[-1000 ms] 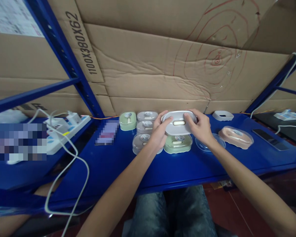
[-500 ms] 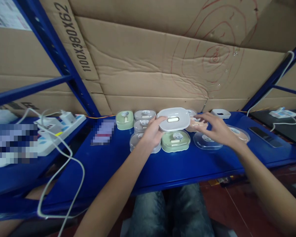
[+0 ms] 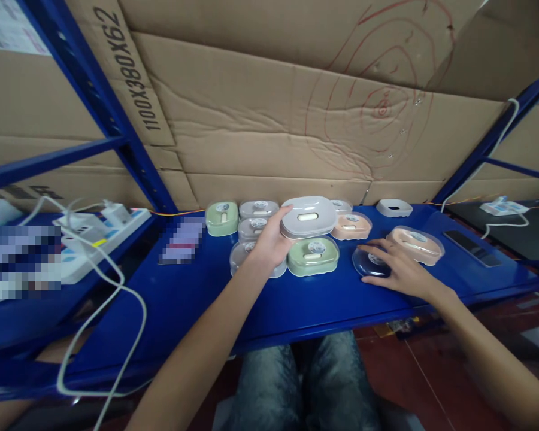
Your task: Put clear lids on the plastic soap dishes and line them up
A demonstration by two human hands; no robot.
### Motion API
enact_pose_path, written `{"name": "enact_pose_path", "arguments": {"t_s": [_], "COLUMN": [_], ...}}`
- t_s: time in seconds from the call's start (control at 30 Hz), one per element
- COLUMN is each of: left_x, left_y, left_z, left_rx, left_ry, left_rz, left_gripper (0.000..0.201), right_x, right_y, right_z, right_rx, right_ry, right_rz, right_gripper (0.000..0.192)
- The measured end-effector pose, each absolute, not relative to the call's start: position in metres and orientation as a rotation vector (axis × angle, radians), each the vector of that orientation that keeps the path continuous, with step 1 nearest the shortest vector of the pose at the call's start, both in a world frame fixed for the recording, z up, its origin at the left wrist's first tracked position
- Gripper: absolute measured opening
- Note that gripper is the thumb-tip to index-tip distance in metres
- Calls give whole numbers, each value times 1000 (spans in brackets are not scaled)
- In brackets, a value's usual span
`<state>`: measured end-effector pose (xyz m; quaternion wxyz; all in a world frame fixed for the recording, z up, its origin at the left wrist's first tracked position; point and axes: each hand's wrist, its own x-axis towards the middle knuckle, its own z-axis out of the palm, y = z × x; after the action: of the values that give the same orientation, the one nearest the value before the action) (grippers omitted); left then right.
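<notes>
The left hand (image 3: 269, 239) pinches the grey box (image 3: 308, 216) just above the green box (image 3: 313, 255); right of the green box, the right hand (image 3: 397, 269) lies spread on a clear lid (image 3: 369, 262), partly hiding it

Black stencilled figures reading "1100X380X62" run down a cardboard sheet (image 3: 130, 66) at the upper left of the frame, just behind a blue shelf upright (image 3: 94, 90). A printed paper sheet (image 3: 4, 27) in the top left corner carries lines too small to read, and the round stickers on the soap boxes (image 3: 314, 254) at the centre are likewise illegible.
</notes>
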<state>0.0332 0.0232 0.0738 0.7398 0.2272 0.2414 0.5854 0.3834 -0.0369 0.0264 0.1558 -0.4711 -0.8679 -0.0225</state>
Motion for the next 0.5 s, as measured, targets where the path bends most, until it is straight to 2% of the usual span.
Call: {"name": "enact_pose_path", "arguments": {"t_s": [0.23, 0.5], "left_x": [31, 37], "left_y": [25, 22], "left_z": [71, 71], "left_rx": [554, 616], "left_ry": [559, 527], "left_rz": [1275, 1212], "left_gripper": [32, 25], "right_x": [385, 336], "right_y": [-23, -23], "right_z": [19, 72], "right_rx": [-1278, -1067], "right_ry": [-2324, -2094], "right_rz": [-248, -408], "right_gripper": [73, 82]}}
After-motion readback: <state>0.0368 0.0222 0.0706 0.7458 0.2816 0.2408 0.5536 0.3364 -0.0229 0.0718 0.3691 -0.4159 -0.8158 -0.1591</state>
